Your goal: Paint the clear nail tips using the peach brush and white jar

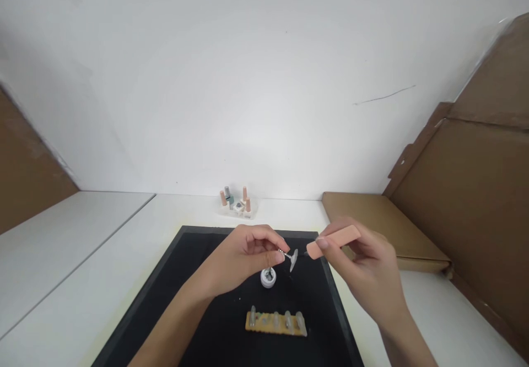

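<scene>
My left hand (pixel 256 254) pinches a short metal nail tip holder, with a clear false nail tip (pixel 293 260) at its end. My right hand (pixel 366 268) grips the peach cap of a nail polish brush (pixel 335 241). The brush's dark tip points left, close to the nail tip; I cannot tell whether they touch. Below my left hand stands a small open white jar (pixel 268 279) with something grey or silver inside. Nearer to me, a yellow strip (pixel 270 329) carries several clear nail tips.
A black mat (pixel 223 306) lies on the white table (pixel 53 279). At the back, a clear tray (pixel 235 212) holds several small bottles with peach or grey caps. A flat cardboard box (pixel 384 224) lies at the right, beside tall cardboard (pixel 487 190). A white wall (pixel 264 80) rises behind.
</scene>
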Demonstrator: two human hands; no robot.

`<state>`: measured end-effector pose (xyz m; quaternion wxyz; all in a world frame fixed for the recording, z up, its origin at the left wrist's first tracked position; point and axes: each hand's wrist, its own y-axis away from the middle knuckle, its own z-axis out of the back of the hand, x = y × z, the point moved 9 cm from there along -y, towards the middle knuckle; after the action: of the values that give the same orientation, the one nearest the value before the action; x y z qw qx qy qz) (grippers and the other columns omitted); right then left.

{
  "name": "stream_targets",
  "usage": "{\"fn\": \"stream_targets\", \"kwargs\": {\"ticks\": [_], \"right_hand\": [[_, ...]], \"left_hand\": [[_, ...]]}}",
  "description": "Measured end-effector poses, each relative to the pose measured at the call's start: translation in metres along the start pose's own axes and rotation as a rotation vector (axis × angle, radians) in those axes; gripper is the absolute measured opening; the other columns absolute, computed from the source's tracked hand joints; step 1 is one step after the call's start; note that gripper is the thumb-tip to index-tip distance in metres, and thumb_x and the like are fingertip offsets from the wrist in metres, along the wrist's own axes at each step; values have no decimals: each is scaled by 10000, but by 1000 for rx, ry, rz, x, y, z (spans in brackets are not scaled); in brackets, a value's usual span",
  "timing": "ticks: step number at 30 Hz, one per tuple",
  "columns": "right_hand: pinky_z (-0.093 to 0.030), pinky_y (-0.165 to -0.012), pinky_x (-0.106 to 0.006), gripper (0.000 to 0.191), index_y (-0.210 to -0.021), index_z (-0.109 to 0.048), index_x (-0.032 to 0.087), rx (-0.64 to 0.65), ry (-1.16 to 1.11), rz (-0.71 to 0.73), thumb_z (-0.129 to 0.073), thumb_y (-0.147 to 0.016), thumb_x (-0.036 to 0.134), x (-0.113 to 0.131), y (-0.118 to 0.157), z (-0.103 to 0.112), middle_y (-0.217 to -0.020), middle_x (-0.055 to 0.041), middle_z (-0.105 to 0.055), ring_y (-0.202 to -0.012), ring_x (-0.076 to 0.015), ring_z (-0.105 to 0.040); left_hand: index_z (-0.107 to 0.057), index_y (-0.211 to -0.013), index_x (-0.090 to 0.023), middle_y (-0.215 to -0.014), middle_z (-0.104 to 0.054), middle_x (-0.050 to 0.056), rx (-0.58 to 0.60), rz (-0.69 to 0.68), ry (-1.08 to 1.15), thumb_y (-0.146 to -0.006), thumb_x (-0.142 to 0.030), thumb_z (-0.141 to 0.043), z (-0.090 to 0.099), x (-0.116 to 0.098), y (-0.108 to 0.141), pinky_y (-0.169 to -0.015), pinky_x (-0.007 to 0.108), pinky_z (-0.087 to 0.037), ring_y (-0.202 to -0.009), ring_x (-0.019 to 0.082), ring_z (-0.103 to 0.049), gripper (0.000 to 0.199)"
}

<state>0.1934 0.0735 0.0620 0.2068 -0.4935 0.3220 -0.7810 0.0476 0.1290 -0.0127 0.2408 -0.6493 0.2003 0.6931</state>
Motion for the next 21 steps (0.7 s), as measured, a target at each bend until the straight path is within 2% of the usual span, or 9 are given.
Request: {"fn": "stream_targets", "kwargs": {"ticks": [6, 14, 19, 21], "right_hand": [[-413, -454, -215, 239, -599, -605, 205, 75, -34, -29, -649, -833, 213, -3, 3, -8, -592, 17, -647, -546, -116, -599], [-428, -466, -225, 247, -607, -613, 215, -36, -21, 1, -632, -852, 188, 1, 1, 3, -611, 12, -654, -538, -116, -582], [-404, -439, -230, 259, -577, -598, 202, 71, -48, -11, -647, -831, 213, 3, 2, -9, -551, 13, -633, -493, -115, -573], [-404, -443, -231, 253, -583, -595, 200, 65, -9, -18, -648, -830, 214, 1, 2, -9, -560, 10, -637, -500, -117, -578]], "left_hand": [[-720, -837, -149, -767, -643, 22, 8, -15, 13, -791, -247, -715, -2, -5, 0, -663, 265, -432, -720, 142, -567, 109], [-725, -828, -157, -768, -637, 24, 16, -8, -8, -791, -260, -715, -3, -4, 1, -646, 264, -433, -713, 147, -564, 109], [-725, -812, -151, -769, -638, 25, 43, -29, 16, -794, -239, -709, -7, -8, 1, -654, 267, -438, -714, 145, -566, 91], [-728, -815, -154, -788, -641, 28, 63, -36, 24, -798, -232, -706, -9, -9, 1, -669, 273, -449, -729, 149, -574, 83]]}}
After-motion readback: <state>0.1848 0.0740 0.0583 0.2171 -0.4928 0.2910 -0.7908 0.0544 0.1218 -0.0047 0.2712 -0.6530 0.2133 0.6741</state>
